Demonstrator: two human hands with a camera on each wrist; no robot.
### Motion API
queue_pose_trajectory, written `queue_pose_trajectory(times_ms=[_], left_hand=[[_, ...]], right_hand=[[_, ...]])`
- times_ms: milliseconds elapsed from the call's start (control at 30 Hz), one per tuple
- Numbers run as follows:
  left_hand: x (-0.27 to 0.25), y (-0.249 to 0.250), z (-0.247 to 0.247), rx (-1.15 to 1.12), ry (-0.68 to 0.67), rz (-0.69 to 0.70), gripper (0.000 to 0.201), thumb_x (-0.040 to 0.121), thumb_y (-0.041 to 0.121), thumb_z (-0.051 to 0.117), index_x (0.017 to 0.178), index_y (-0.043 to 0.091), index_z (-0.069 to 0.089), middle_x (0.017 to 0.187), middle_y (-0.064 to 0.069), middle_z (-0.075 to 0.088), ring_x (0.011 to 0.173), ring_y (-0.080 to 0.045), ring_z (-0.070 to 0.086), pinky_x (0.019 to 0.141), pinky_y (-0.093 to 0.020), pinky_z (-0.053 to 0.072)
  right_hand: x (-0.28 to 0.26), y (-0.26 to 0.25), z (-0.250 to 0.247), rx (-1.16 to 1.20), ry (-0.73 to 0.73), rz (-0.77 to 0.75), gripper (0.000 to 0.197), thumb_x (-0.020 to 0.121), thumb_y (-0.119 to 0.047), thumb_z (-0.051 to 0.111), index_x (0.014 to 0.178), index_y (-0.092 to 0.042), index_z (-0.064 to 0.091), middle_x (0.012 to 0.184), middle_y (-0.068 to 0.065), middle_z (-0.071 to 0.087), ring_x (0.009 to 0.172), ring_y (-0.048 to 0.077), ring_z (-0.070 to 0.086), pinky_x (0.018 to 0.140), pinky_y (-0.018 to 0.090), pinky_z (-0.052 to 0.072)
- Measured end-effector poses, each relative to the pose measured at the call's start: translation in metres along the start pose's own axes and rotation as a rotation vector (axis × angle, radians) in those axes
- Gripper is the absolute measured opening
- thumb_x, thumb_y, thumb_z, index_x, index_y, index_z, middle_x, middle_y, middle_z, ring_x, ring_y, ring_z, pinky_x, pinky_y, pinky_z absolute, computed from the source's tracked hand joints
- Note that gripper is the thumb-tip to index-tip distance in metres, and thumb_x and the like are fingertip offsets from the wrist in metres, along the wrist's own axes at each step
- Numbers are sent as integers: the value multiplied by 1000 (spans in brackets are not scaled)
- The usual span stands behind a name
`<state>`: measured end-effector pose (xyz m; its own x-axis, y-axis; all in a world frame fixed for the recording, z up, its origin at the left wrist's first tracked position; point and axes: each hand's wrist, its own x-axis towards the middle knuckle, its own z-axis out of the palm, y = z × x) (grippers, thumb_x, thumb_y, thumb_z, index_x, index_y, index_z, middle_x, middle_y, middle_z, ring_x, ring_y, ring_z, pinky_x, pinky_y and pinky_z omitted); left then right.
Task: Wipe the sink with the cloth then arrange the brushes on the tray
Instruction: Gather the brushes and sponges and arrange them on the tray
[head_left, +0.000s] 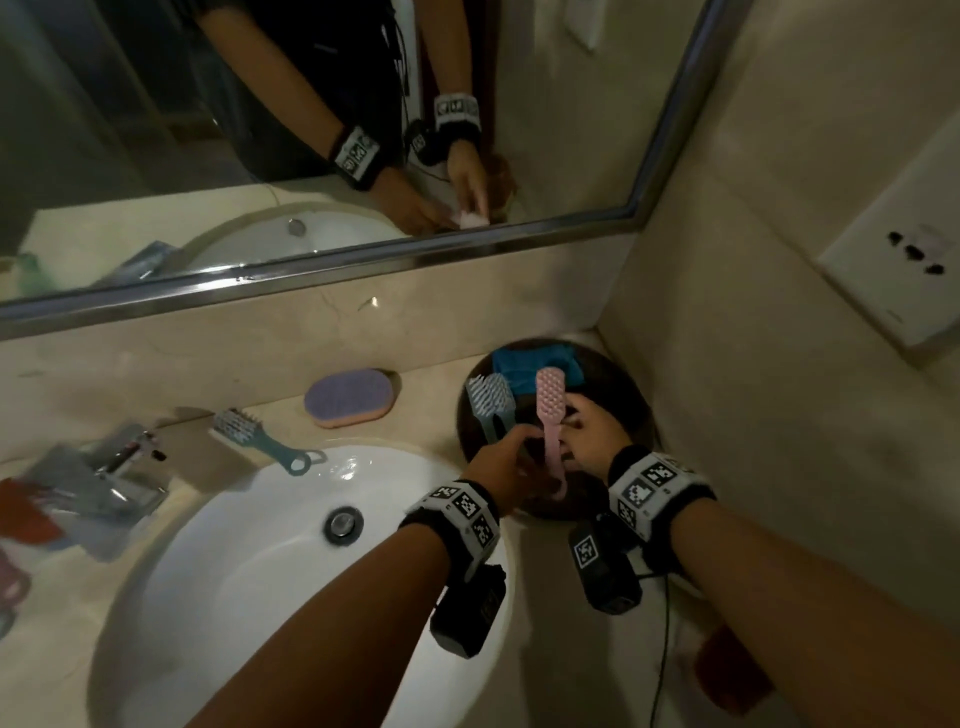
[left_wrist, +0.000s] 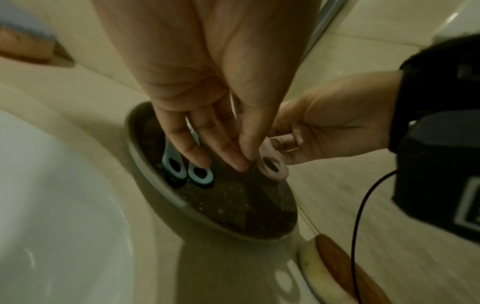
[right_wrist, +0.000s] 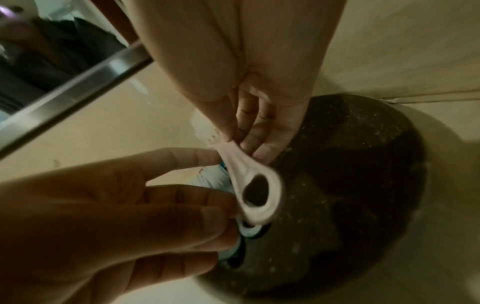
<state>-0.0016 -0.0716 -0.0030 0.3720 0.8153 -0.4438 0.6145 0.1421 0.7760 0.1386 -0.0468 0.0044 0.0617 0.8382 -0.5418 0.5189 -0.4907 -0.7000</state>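
Note:
A dark round tray (head_left: 636, 413) stands in the counter's back right corner. On it lie a folded blue cloth (head_left: 535, 364) and a light blue brush (head_left: 491, 397), whose looped handle ends (left_wrist: 187, 170) show in the left wrist view. A pink brush (head_left: 549, 410) hangs over the tray, head pointing away. My right hand (head_left: 566, 423) pinches its handle (right_wrist: 233, 156) between thumb and fingers. My left hand (head_left: 522, 441) reaches in with straight fingers (right_wrist: 207, 222) that touch the side of the pink end loop (left_wrist: 272, 164). The white sink (head_left: 234, 571) lies at lower left.
A teal brush (head_left: 260, 436) lies on the counter behind the sink, beside a purple sponge (head_left: 350, 397). The faucet (head_left: 124, 462) and some packets sit at far left. The mirror (head_left: 311, 130) runs along the back wall. A brown object (left_wrist: 335, 265) sits near the tray's front.

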Motion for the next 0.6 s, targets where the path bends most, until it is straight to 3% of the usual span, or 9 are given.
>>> queue_pose_trajectory(times_ms=[133,233,400,600], left_hand=[[27,-3,10,-12,-4,-61,56,86,7,59,136,20,37,114,-10,64,107,-23,60,83,-24,44],[42,-7,12,-35,26,-93,56,87,8,58,137,21,35,117,-8,64,110,-20,59,85,-21,42],[58,-14,13,-115,45,-148,59,86,7,60,139,19,36,120,-7,63,112,-21,59,89,-23,42],[62,-18,15,-109,20,-181,59,87,6,59,141,17,35,125,-8,61,116,-20,57,96,-27,43]], right_hand=[[32,7,-6,-46,13,29,42,89,-11,50,129,-21,51,102,8,63,103,33,61,94,48,50],[49,6,-6,-31,17,45,39,88,-10,52,125,-23,53,99,6,60,104,34,61,91,46,52],[66,5,-1,-11,2,39,41,88,-9,58,127,-18,51,114,15,63,105,33,60,93,50,51],[68,12,-1,-61,-12,67,47,84,-11,63,129,-17,50,117,14,63,109,33,59,95,47,50]])
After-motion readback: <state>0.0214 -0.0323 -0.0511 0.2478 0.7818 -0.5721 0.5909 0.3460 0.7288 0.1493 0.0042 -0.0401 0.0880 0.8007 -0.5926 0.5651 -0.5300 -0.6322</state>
